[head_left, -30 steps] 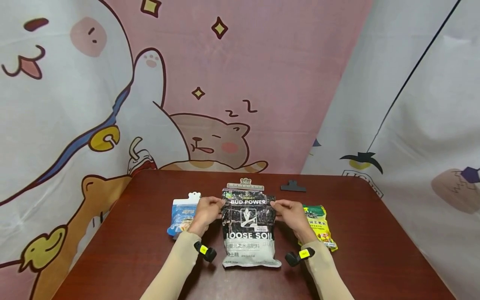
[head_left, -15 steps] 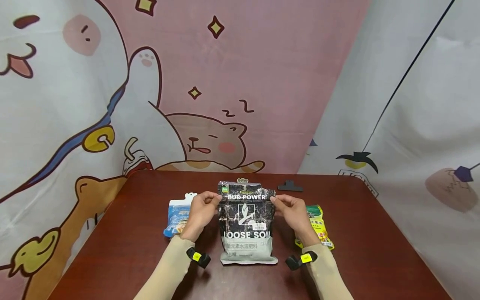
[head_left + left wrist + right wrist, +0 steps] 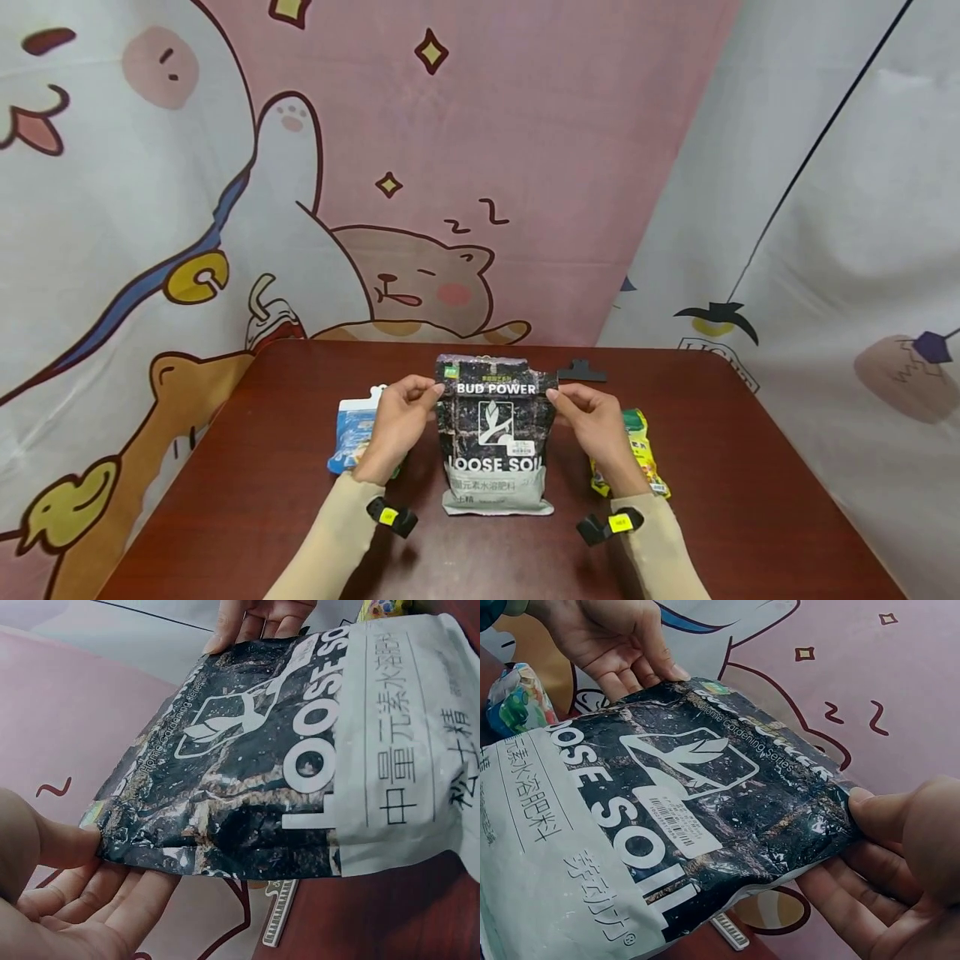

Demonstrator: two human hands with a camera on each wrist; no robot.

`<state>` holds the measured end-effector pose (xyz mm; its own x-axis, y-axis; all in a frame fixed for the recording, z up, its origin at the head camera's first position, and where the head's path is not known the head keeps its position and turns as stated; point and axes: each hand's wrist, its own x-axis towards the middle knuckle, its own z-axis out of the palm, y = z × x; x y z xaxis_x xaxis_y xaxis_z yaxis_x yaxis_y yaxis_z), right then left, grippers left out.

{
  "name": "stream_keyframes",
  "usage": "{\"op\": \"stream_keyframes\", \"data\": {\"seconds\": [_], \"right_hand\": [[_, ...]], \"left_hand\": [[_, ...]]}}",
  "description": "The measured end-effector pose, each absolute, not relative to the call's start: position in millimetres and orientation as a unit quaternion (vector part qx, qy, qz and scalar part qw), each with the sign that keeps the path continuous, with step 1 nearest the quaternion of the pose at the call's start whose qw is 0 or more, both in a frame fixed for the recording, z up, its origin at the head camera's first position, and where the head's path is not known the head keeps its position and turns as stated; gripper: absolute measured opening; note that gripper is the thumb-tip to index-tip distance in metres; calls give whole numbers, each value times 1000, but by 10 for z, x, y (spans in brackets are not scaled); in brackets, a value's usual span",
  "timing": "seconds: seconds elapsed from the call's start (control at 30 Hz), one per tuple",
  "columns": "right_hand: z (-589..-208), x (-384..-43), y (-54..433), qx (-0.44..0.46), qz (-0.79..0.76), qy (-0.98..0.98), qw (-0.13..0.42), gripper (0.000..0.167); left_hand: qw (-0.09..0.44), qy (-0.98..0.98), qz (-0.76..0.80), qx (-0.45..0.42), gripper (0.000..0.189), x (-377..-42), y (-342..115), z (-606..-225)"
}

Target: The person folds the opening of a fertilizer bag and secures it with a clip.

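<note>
A black-and-white bag of loose soil (image 3: 497, 433) stands upright at the middle of the table, its printed front facing me. My left hand (image 3: 401, 421) pinches its upper left edge between thumb and fingers. The upper right edge is pinched by my right hand (image 3: 600, 425). In the left wrist view the left thumb (image 3: 71, 844) presses on the bag's corner, with the fingers behind it. The right wrist view shows the right thumb (image 3: 877, 814) on the front of the bag (image 3: 682, 802) and the fingers underneath.
Behind my left hand lies a blue-and-white packet (image 3: 351, 437) with a white clip. A yellow-and-green packet (image 3: 641, 450) lies past my right hand. At the back of the table is a black clip (image 3: 581, 372); another clip (image 3: 279, 911) lies behind the bag. A printed cloth (image 3: 540, 167) hangs behind.
Both hands have raised the bag's top and tilted it more upright. Its bottom edge has shifted slightly away from me, and the clip behind is now mostly hidden in the head view.
</note>
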<state>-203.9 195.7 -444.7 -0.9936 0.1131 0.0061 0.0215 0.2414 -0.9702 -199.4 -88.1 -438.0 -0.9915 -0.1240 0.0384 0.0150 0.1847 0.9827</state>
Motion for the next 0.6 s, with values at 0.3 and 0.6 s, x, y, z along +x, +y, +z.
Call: {"op": "stream_keyframes", "data": {"seconds": [0.3, 0.6], "right_hand": [[-4383, -2020, 2004, -5, 630, -775, 48, 38], [-4293, -1991, 2065, 41, 612, -787, 68, 30]], "left_hand": [[81, -760, -645, -6, 13, -1983, -905, -4339], [79, -748, -658, -24, 13, -1986, -936, -4302]]}}
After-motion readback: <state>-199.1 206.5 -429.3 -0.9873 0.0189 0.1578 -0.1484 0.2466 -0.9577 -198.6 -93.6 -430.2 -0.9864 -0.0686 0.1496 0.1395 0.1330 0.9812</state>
